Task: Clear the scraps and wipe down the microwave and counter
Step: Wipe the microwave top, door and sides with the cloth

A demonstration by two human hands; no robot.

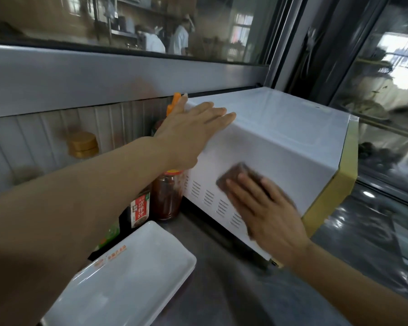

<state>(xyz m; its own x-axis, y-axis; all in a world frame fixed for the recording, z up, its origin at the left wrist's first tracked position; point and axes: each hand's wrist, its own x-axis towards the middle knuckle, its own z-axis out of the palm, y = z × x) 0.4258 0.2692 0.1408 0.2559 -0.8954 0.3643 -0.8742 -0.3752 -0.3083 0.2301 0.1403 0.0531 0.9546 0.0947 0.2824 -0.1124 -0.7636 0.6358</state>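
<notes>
Microwave (280, 147) sits on the table (222, 267), side toward you. Your left hand (189, 130) lies flat on its top edge to steady it; right hand (266, 212), fingers straight, presses brown cloth (236, 175) against the vented side.

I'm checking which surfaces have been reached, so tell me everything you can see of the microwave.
The microwave is a white, metal-looking box with a yellowish front frame at the right. It sits on the grey counter against the window ledge. Its near side panel has rows of vent slots. The left hand lies flat on its top edge; the right hand presses a brown cloth against the side.
</notes>
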